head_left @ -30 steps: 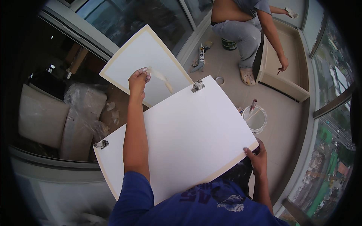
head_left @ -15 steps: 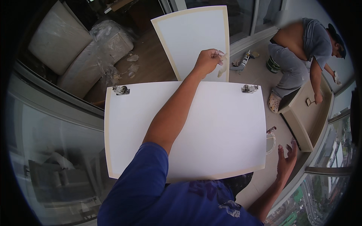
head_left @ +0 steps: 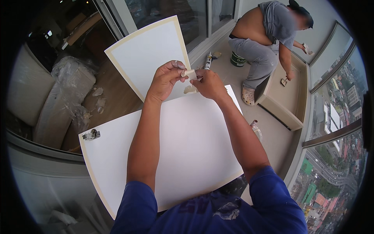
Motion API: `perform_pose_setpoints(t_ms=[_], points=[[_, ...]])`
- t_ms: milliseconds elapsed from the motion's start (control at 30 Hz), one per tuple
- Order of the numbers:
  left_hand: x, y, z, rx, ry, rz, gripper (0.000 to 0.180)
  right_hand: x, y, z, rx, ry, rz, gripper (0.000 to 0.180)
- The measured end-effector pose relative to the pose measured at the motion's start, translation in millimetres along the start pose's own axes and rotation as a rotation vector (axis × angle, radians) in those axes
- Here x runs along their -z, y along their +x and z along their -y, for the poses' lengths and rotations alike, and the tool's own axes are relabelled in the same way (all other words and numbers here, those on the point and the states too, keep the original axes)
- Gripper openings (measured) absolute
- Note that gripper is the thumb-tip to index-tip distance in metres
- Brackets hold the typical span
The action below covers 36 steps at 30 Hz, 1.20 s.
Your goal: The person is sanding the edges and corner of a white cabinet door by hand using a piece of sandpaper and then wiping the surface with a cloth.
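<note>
My left hand (head_left: 166,81) and my right hand (head_left: 210,84) meet above the far edge of a white panel (head_left: 194,136). Between their fingertips they pinch a curled strip of beige masking tape (head_left: 189,73), and a loose end of it dangles below toward the panel. Beige borders run along the panel's edges. A metal hinge (head_left: 91,135) is fixed at its far left corner; my right arm partly covers the far right corner. Behind my hands a second white panel (head_left: 150,54) stands upright with a similar beige border.
A co-worker (head_left: 259,50) bends over a beige box-like cabinet (head_left: 282,111) on the right, a small scraper in one hand. A green bucket (head_left: 237,59) and a sealant tube (head_left: 208,61) stand nearby. Plastic-wrapped furniture (head_left: 70,82) is at left, windows (head_left: 331,163) at right.
My right hand has come up from the lower right to the tape strip beside my left hand. The view has turned, so the panels now appear tilted and farther left.
</note>
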State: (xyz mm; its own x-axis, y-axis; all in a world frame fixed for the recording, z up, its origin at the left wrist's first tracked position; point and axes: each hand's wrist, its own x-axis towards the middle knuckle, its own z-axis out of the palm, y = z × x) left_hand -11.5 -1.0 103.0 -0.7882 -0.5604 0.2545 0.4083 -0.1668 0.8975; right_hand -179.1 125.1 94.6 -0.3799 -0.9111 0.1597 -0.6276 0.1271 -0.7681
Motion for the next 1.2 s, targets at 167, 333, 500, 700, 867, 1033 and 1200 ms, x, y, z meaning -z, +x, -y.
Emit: perform_pose_setpoints(t_ms=[167,333,500,700,867,1033,1200], points=[[12.6,0.8,14.3,0.053,0.467,-0.247,0.021,-10.3,16.9,-5.6,-0.141,0.501,-0.057,0.015],[-16.5,2.6,23.9,0.109,0.606,-0.292,0.038,-8.2,24.3,-10.2,-0.030,0.987,-0.172,0.031],[-21.8,6.9,31.7,0.180,0.296,-0.311,0.038,-8.4,25.1,-21.5,0.034,1.043,-0.054,0.038],[5.3,8.8,44.5,0.020,0.382,-0.358,0.044,7.1,10.1,-3.5,0.003,0.761,0.058,0.036],[-6.6,22.1,56.9,0.000,0.240,-0.212,0.045,22.2,9.7,-10.0,0.036,0.546,-0.184,0.034],[-15.4,28.8,50.3,0.119,0.204,-0.167,0.041,32.0,11.0,-26.1,0.120,0.494,-0.243,0.031],[-36.3,25.3,42.1,0.116,0.663,-0.371,0.051,30.9,11.4,-15.4,0.152,0.315,-0.468,0.027]])
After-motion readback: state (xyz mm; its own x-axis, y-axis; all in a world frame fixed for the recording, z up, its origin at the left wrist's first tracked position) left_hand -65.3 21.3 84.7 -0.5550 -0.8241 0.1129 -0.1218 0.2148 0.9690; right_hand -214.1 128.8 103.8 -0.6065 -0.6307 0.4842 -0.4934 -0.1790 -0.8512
